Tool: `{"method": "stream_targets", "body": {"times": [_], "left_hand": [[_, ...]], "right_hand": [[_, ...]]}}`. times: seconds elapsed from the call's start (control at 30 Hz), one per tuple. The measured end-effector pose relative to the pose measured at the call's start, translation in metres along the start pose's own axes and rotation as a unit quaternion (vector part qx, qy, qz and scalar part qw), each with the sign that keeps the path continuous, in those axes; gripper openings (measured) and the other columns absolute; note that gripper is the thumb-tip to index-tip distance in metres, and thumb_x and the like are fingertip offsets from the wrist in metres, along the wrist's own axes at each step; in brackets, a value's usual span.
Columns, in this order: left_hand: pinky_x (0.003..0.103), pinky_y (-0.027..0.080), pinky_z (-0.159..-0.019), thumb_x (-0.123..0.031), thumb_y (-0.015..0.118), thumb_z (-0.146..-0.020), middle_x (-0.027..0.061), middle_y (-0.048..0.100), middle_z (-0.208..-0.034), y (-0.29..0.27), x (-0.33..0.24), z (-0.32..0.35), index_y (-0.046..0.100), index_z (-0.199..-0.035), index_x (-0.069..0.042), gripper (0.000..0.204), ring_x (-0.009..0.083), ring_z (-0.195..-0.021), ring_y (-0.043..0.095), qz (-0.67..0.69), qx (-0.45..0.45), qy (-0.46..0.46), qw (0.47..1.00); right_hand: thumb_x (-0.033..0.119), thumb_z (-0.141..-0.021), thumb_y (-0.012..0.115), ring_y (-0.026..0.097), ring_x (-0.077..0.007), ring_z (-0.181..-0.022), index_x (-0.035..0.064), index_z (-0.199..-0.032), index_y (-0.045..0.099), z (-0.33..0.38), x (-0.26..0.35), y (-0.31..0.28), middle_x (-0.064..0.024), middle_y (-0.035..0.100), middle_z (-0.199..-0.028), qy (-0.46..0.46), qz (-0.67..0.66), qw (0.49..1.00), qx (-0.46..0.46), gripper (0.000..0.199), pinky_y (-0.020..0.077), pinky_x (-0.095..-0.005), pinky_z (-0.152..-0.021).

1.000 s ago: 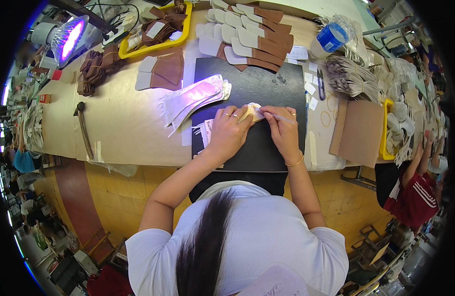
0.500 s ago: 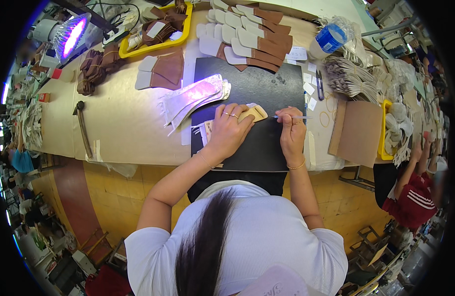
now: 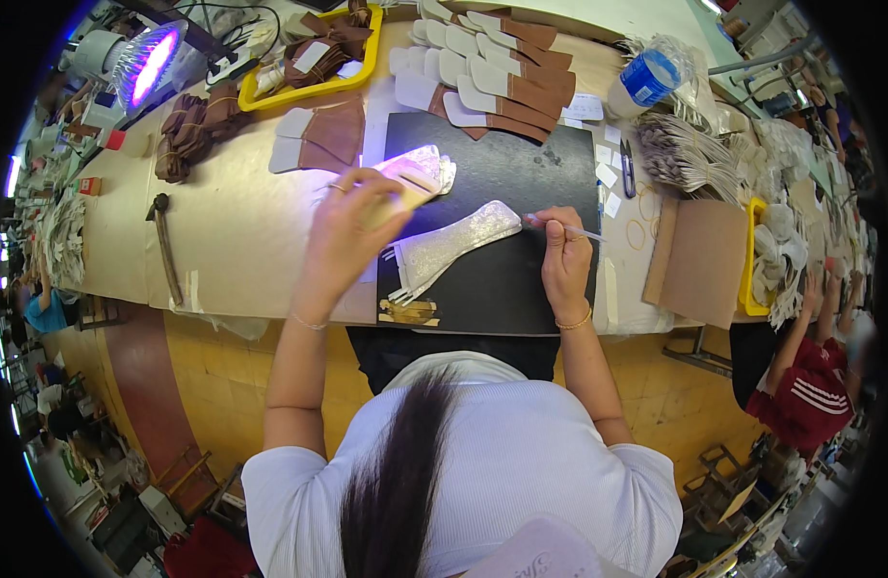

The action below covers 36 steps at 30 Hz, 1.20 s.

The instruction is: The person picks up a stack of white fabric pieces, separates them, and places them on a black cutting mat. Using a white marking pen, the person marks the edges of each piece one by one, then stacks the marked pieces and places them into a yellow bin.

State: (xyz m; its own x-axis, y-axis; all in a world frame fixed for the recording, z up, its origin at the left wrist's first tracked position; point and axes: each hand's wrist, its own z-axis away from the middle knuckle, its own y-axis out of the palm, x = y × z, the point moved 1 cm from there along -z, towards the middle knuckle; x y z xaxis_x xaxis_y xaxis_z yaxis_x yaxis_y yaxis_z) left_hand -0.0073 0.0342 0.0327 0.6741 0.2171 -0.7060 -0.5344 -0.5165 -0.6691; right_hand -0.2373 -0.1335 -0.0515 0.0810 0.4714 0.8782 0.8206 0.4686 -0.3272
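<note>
The left hand [image 3: 352, 226] is lifted over the near edge of a stack of pale insole-shaped pieces [image 3: 420, 173] that glow under purple light, its fingers curled closed around a small tan piece [image 3: 391, 204] whose shape is mostly hidden by the hand. The right hand [image 3: 564, 260] rests on the black mat [image 3: 521, 279], its thumb and forefinger pinched narrowly on a thin pen-like tool [image 3: 564, 226] that lies nearly level, one tip pointing toward the left hand and the other poking out past the knuckles. Just beside that inward tip, between the two hands, a shiny silver insole-shaped piece [image 3: 453, 246] lies flat on the mat, its broad end toward the tool and its narrow end sloping down toward the person, where it overlaps a few thin white strips [image 3: 397, 287]. Below those strips, near the mat's front edge, sits a small gold-brown scrap [image 3: 408, 311]. Beyond the right hand, at the far side of the mat, rows of brown and white cut pieces [image 3: 492, 67] are fanned out. Beyond the left hand a yellow tray [image 3: 304, 91] holds more brown pieces, and farther out a lamp [image 3: 140, 63] shines purple. To the outside of the left hand a hammer [image 3: 164, 241] lies on the cream table [image 3: 232, 222]. To the outside of the right hand lies a brown board [image 3: 699, 260], and past it another person in a red top [image 3: 805, 395] stands at the table's end
</note>
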Motion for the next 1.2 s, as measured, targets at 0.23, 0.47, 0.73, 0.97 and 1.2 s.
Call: {"method": "stream_targets", "body": {"times": [0.23, 0.47, 0.73, 0.97, 1.2], "left_hand": [[0.038, 0.052, -0.082, -0.018, 0.084, -0.079, 0.0099, 0.068, -0.104, 0.009, 0.042, -0.008, 0.075, -0.1, -0.008, 0.025, 0.0273, -0.095, 0.065, -0.131, -0.016, 0.036, 0.991], [0.042, 0.05, -0.084, -0.018, 0.079, -0.08, 0.0101, 0.068, -0.102, 0.081, 0.003, 0.015, 0.075, -0.095, -0.006, 0.019, 0.0304, -0.097, 0.064, -0.022, 0.062, 0.1, 0.993], [0.04, 0.046, -0.088, -0.019, 0.078, -0.082, 0.0081, 0.067, -0.106, 0.118, -0.003, 0.018, 0.077, -0.096, -0.007, 0.018, 0.0275, -0.101, 0.06, -0.038, 0.024, 0.114, 0.993], [0.041, 0.05, -0.085, -0.015, 0.08, -0.08, 0.0084, 0.069, -0.102, 0.117, -0.007, 0.017, 0.077, -0.093, -0.006, 0.017, 0.0289, -0.096, 0.063, -0.037, 0.01, 0.108, 0.993], [0.04, 0.048, -0.085, -0.016, 0.078, -0.082, 0.0081, 0.069, -0.103, 0.119, -0.007, 0.016, 0.077, -0.091, -0.006, 0.014, 0.0274, -0.097, 0.063, -0.046, 0.009, 0.12, 0.992]], "right_hand": [[0.022, -0.11, 0.047, 0.065, -0.0168, -0.09, -0.0018, -0.104, 0.063, 0.0, 0.004, 0.001, -0.0097, 0.066, -0.097, -0.016, 0.044, 0.998, 0.03, 0.029, 0.0495, -0.0276, -0.084], [0.02, -0.108, 0.049, 0.066, -0.0253, -0.089, 0.0008, -0.102, 0.066, -0.001, 0.004, 0.007, -0.0114, 0.068, -0.094, 0.034, -0.017, 0.999, 0.0, 0.026, 0.0492, -0.0344, -0.083], [0.028, -0.111, 0.043, 0.074, -0.0212, -0.096, -0.0013, -0.109, 0.06, 0.001, -0.003, 0.006, -0.0123, 0.071, -0.099, 0.083, -0.014, 0.996, 0.009, 0.034, 0.0525, -0.0284, -0.086], [0.028, -0.111, 0.043, 0.073, -0.0198, -0.095, -0.0007, -0.108, 0.061, 0.0, -0.001, 0.007, -0.0127, 0.073, -0.097, 0.095, -0.023, 0.995, 0.004, 0.034, 0.0523, -0.028, -0.085], [0.02, -0.105, 0.055, 0.069, -0.0224, -0.086, 0.0028, -0.101, 0.07, -0.005, 0.004, 0.006, -0.0088, 0.074, -0.095, 0.013, 0.108, 0.993, 0.039, 0.024, 0.0474, -0.0338, -0.085]]}}
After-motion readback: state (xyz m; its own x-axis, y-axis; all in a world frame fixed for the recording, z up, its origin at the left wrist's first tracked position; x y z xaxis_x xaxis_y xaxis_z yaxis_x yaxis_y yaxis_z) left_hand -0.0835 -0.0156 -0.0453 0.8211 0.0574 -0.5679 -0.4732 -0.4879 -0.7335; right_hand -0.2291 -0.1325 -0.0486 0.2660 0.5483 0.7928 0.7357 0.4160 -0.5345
